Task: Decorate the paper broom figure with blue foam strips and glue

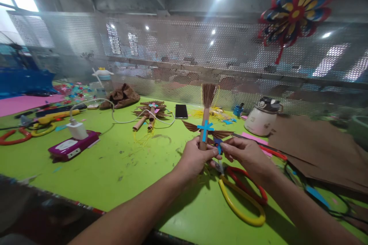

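My left hand (196, 157) is closed around the lower end of a brown rolled-paper figure (205, 118) that stands upright, with a fringed top, brown fan-shaped wings and a light blue paper cross on its front. My right hand (245, 153) pinches a small blue paper piece (217, 143) against the figure, just below the wings. Both hands hover over the green table (120, 168). Red and yellow scissors (244, 195) lie on the table directly under my hands.
A second brown paper figure (150, 114) and a black phone (181, 111) lie further back. A charger on a purple box (73, 143) sits left; more scissors (25, 132) far left. A white kettle (263, 116) and brown paper sheets (319, 145) are right. Mesh fence behind.
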`<state>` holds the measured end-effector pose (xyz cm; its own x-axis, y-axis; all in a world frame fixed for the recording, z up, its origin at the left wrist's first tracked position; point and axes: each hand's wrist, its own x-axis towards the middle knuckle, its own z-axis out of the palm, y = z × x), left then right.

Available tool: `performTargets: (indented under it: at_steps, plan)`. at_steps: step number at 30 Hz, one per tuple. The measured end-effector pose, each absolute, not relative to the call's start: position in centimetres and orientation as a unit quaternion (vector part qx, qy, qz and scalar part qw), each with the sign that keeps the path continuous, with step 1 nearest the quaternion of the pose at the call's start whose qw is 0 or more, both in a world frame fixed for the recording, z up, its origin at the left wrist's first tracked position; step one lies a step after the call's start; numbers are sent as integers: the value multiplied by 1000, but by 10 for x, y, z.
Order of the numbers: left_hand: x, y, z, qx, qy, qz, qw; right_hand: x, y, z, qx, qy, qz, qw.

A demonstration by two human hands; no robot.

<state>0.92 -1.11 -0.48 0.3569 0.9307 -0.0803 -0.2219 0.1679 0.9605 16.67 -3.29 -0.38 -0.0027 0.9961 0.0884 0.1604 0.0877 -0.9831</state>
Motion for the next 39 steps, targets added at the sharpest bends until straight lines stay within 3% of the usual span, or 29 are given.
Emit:
performTargets:
  at_steps: [10, 13, 17, 20, 28, 35, 39]
  plan:
    - [10, -7, -14, 501, 342, 439, 663, 176, -36, 3, -566, -560, 402, 453]
    - [10, -6, -14, 509, 357, 438, 649, 203, -43, 21, -614, -581, 351, 403]
    - [12, -6, -16, 529, 372, 426, 633, 224, -53, 50, -578, -596, 300, 470]
    - [14, -6, -23, 560, 364, 423, 613, 205, -56, 70, -535, -660, 232, 474]
    - [16, -5, -32, 599, 349, 398, 600, 151, -28, 86, -499, -776, 71, 379]
    - [17, -6, -33, 613, 352, 398, 585, 154, -19, 76, -518, -765, 51, 380]
    - [16, -3, -38, 624, 372, 392, 564, 152, -23, 71, -540, -730, 102, 406]
